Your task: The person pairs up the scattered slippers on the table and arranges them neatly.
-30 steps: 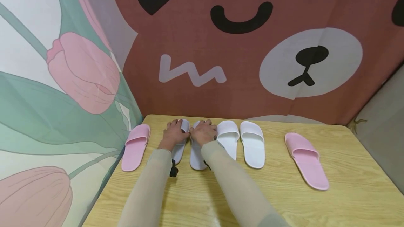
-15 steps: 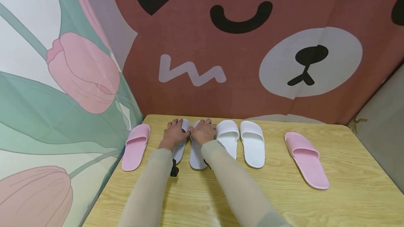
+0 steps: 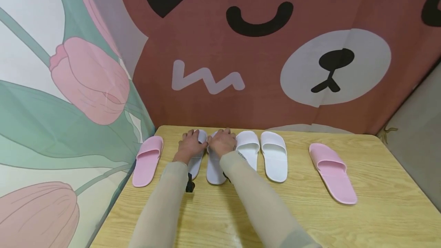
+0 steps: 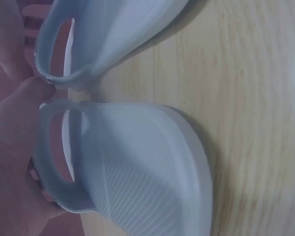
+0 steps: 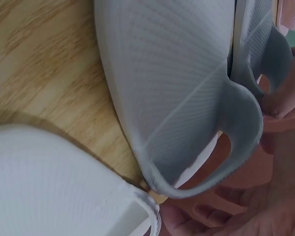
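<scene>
On the table (image 3: 379,221), far and left of centre, the left grey slipper (image 3: 195,164) and right grey slipper (image 3: 214,170) lie side by side, unmoved. Your left hand (image 3: 190,146) and right hand (image 3: 222,142) stay clamped on one each; the placement looks settled.

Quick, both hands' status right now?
Left hand: closed, gripping the left gray slipper around its toe strap.
Right hand: closed, gripping the right gray slipper the same way, thumb and fingers on opposite sides.
</scene>
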`<state>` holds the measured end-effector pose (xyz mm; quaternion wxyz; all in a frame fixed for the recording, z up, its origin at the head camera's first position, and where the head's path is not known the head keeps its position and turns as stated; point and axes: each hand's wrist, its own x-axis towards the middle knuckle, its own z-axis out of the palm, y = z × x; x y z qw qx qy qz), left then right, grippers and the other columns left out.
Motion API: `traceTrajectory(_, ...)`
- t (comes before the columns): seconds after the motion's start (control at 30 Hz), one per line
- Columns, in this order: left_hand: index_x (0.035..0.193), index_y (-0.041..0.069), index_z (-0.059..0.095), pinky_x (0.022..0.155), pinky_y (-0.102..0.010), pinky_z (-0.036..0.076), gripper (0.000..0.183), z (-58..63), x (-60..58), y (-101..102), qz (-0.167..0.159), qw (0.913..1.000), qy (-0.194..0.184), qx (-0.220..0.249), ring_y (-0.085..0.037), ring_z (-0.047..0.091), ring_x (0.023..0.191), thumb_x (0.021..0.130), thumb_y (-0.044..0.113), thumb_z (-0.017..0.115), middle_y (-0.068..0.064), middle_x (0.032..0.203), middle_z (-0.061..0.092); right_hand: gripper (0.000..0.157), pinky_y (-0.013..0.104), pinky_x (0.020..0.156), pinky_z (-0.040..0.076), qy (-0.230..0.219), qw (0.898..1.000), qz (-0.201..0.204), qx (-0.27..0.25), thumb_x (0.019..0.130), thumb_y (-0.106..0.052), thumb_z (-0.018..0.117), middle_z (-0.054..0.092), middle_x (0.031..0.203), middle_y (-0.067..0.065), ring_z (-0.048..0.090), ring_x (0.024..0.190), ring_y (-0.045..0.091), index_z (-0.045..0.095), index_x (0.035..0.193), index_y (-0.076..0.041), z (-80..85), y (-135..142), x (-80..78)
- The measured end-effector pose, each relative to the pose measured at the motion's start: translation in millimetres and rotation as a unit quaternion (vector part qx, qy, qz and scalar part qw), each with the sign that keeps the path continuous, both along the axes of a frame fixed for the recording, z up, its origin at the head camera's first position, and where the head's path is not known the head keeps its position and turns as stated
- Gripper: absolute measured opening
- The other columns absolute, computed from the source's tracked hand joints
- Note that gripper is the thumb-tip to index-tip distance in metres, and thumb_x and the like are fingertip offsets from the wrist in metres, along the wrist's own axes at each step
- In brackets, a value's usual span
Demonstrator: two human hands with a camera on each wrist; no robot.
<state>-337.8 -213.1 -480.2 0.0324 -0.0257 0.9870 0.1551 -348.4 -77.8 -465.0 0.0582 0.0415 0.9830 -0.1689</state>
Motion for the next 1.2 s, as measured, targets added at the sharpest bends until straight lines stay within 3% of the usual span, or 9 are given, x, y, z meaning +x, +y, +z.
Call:
traceTrajectory(0.4,0.155,0.005,0.037,0.112,-0.064,0.031,0.075,1.7,-3.1,-1,-0.012,0.9999,0.009,-0.004,-0.043,0.028,0.146,0.1,0.051,0.054,-0.022,0.16,0.031,0.064,0.052,0.093,0.047,0.042,0.999,0.013,0.023,0.099,-0.055,0.052,0.055,0.126,0.021,0.053,0.117,0.043,0.06,0.132,-0.001,11.1,12,5.1)
traceTrajectory(0.63,0.156,0.005,0.037,0.114,-0.064,0.029,0.074,8.1,-2.6,0,-0.013,0.9999,0.008,-0.006,-0.043,0.025,0.148,0.1,0.051,0.053,-0.022,0.162,0.029,0.066,0.053,0.098,0.045,0.006,0.999,0.015,0.034,0.1,-0.055,0.05,0.051,0.131,0.022,0.05,0.123,0.043,0.054,0.138,-0.002,20.9,21,4.6)
traceTrajectory(1.2,0.153,0.004,0.039,0.114,-0.063,0.029,0.076,7.1,1.6,-8,-0.013,0.9995,0.028,-0.004,-0.042,0.028,0.147,0.098,0.053,0.054,-0.022,0.159,0.033,0.065,0.055,0.101,0.043,-0.003,0.999,0.016,0.041,0.1,-0.055,0.05,0.05,0.134,0.021,0.047,0.125,0.045,0.053,0.14,-0.003,18.5,45,-1.8)
